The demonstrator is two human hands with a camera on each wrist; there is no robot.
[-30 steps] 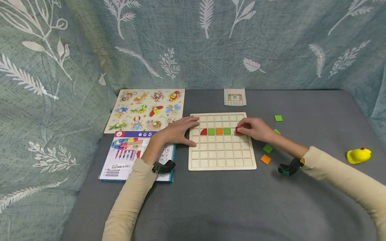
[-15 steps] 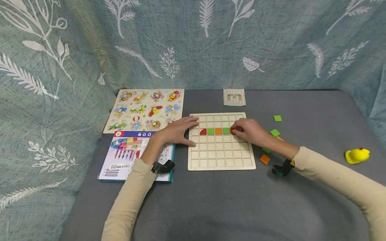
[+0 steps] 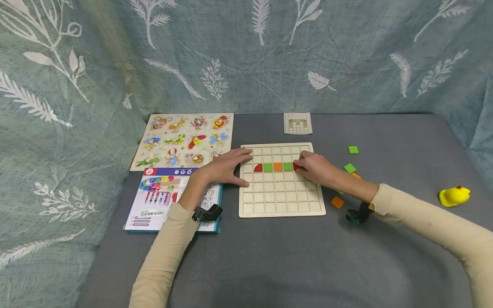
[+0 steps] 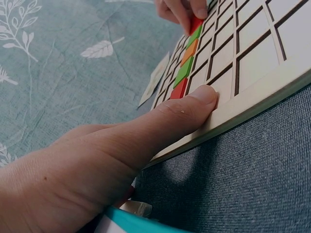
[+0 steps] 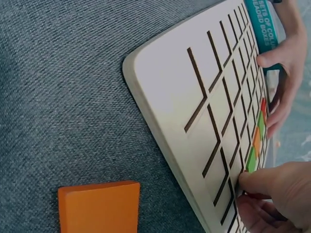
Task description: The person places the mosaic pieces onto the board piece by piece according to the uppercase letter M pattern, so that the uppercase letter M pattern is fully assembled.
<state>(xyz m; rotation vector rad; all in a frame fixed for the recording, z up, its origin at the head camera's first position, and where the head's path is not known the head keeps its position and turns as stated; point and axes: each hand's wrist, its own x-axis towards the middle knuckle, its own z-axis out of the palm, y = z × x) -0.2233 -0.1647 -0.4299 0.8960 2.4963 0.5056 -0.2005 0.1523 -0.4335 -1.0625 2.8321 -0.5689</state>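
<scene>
Grey fabric-topped table (image 3: 246, 256), blue-green leaf-print curtain (image 3: 246, 77) behind. Right hand (image 3: 317, 169) pinches red tile (image 4: 195, 23) at right end of a tile row on pale wooden grid board (image 3: 282, 215); shape mostly hidden, seating unclear. Left hand (image 3: 225, 167), fingers spread, rests on board's left edge. Beige sleeves (image 3: 159, 256) cut off by frame.

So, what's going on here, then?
A person is working on a wooden grid board. The right hand pinches a red piece at the right end of a row that already holds a red rounded piece, a green tile, an orange tile and another green tile. The left hand rests on the board's left edge. Loose tiles lie to the right.
</scene>
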